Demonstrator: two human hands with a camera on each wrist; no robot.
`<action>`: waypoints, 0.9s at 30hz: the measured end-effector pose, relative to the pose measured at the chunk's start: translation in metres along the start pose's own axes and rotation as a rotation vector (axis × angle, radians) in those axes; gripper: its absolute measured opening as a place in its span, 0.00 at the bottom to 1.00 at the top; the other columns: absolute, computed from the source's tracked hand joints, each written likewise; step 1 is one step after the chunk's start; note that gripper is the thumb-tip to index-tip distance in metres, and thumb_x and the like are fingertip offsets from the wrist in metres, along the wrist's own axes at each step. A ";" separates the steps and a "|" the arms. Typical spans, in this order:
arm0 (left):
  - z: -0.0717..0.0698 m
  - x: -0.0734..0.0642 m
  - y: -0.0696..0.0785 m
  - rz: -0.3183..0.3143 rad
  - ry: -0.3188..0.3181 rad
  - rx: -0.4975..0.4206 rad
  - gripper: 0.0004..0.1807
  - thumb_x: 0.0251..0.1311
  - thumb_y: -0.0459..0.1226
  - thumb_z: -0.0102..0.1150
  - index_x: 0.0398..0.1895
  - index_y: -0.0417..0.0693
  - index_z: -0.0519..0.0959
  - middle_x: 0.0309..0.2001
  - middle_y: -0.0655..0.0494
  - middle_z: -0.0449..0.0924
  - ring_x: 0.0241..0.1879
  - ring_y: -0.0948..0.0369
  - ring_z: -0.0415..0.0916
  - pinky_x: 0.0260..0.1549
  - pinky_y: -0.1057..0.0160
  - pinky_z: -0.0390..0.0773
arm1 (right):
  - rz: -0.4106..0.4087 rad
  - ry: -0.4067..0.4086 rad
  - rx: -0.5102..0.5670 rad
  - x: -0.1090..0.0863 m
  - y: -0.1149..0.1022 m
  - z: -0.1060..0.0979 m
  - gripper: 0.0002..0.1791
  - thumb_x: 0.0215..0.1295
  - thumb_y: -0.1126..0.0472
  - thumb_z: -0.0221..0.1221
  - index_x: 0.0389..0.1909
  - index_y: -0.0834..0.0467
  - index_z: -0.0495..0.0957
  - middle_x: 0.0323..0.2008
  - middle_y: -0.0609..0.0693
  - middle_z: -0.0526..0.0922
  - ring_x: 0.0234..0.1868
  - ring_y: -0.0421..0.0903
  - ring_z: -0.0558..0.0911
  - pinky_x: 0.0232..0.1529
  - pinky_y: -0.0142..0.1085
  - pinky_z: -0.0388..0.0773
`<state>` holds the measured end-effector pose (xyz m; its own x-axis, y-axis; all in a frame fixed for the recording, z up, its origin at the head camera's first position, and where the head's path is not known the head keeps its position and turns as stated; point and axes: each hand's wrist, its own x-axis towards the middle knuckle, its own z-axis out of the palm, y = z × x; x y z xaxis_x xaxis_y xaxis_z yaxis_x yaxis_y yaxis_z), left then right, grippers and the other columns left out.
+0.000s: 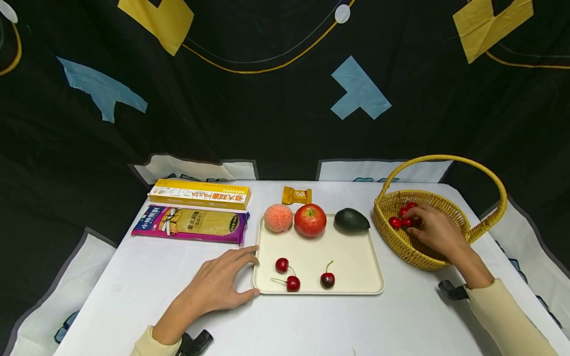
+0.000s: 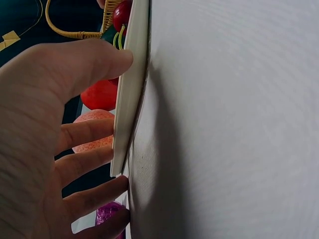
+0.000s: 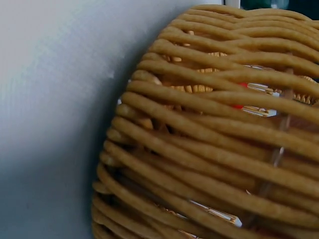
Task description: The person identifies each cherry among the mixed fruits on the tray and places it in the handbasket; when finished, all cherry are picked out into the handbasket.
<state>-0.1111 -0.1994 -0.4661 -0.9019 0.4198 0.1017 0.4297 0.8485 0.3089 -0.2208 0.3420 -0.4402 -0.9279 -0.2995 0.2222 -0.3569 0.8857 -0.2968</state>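
Note:
My left hand [image 1: 222,279] rests at the left edge of a cream tray [image 1: 352,257], fingers spread and thumb against its rim. On the tray lie a dark cherry [image 1: 327,280], two more cherries [image 1: 293,283] with stems, a red apple [image 1: 310,220], a pinkish peach-like fruit [image 1: 278,218] and an avocado [image 1: 352,220]. My right hand [image 1: 434,230] reaches into a wicker basket [image 1: 401,247], thumb and fingers curled round a cherry [image 1: 416,222] among several bright red cherries [image 1: 395,223]. In the right wrist view, the basket's woven wall [image 3: 209,134] hides the hand.
A yellow pasta box [image 1: 200,193] and a purple pasta packet [image 1: 191,225] lie at the back left. Behind the tray sits a small orange-yellow wrapped snack [image 1: 297,196]. The basket's tall handle [image 1: 445,157] arches over it. A black curtain [image 1: 267,123] hangs behind the white table [image 1: 311,326].

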 end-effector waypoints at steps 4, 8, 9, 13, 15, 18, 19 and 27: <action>0.001 0.000 0.000 0.001 0.001 -0.001 0.28 0.53 0.61 0.77 0.55 0.68 0.82 0.78 0.65 0.70 0.73 0.54 0.73 0.53 0.40 0.83 | -0.010 -0.004 0.002 0.000 0.001 0.001 0.19 0.58 0.70 0.77 0.51 0.64 0.86 0.45 0.63 0.84 0.43 0.58 0.84 0.45 0.58 0.84; 0.000 0.000 0.000 0.001 0.006 -0.001 0.28 0.53 0.61 0.77 0.55 0.68 0.82 0.78 0.65 0.70 0.73 0.54 0.73 0.53 0.39 0.83 | -0.015 -0.002 0.000 0.000 0.001 0.002 0.19 0.58 0.70 0.78 0.51 0.64 0.86 0.44 0.62 0.83 0.42 0.57 0.83 0.44 0.57 0.84; 0.000 0.000 0.000 0.000 0.007 -0.003 0.28 0.53 0.61 0.77 0.55 0.68 0.82 0.78 0.65 0.71 0.73 0.54 0.73 0.52 0.39 0.83 | -0.017 0.000 0.000 0.000 0.001 0.002 0.19 0.58 0.70 0.78 0.51 0.64 0.86 0.44 0.62 0.84 0.42 0.57 0.83 0.44 0.57 0.84; 0.001 0.000 0.001 0.002 0.011 -0.005 0.28 0.52 0.61 0.77 0.55 0.68 0.82 0.78 0.64 0.71 0.73 0.54 0.74 0.52 0.39 0.83 | -0.019 0.017 0.017 -0.001 0.000 -0.001 0.19 0.59 0.70 0.77 0.51 0.64 0.86 0.44 0.61 0.85 0.43 0.57 0.84 0.44 0.57 0.84; 0.001 0.000 0.001 0.004 0.013 -0.007 0.27 0.52 0.61 0.77 0.55 0.68 0.82 0.78 0.64 0.71 0.72 0.53 0.74 0.52 0.39 0.83 | -0.021 0.030 0.027 -0.001 -0.001 -0.002 0.19 0.60 0.69 0.76 0.52 0.64 0.85 0.45 0.61 0.86 0.43 0.57 0.85 0.45 0.57 0.84; 0.001 -0.001 0.001 0.012 0.018 -0.006 0.27 0.53 0.60 0.77 0.54 0.67 0.82 0.77 0.63 0.72 0.72 0.53 0.75 0.51 0.39 0.84 | -0.026 0.061 0.039 -0.001 -0.006 -0.006 0.19 0.62 0.68 0.76 0.53 0.64 0.85 0.44 0.60 0.86 0.42 0.56 0.85 0.43 0.56 0.84; 0.001 -0.001 0.001 0.012 0.017 -0.006 0.27 0.53 0.60 0.77 0.54 0.67 0.82 0.77 0.64 0.72 0.72 0.53 0.75 0.51 0.39 0.84 | -0.028 0.073 0.043 -0.002 -0.009 -0.007 0.19 0.62 0.68 0.76 0.53 0.65 0.85 0.44 0.61 0.87 0.42 0.56 0.85 0.43 0.56 0.85; 0.000 0.000 0.001 0.008 0.010 -0.007 0.27 0.53 0.60 0.77 0.55 0.66 0.82 0.78 0.63 0.71 0.73 0.53 0.74 0.53 0.39 0.83 | -0.071 0.145 0.067 -0.007 -0.040 -0.015 0.19 0.64 0.66 0.75 0.55 0.62 0.85 0.50 0.62 0.87 0.45 0.58 0.86 0.43 0.59 0.86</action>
<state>-0.1103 -0.1984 -0.4661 -0.8988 0.4233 0.1141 0.4368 0.8426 0.3149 -0.1982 0.3136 -0.4163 -0.8763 -0.3022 0.3752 -0.4324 0.8367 -0.3360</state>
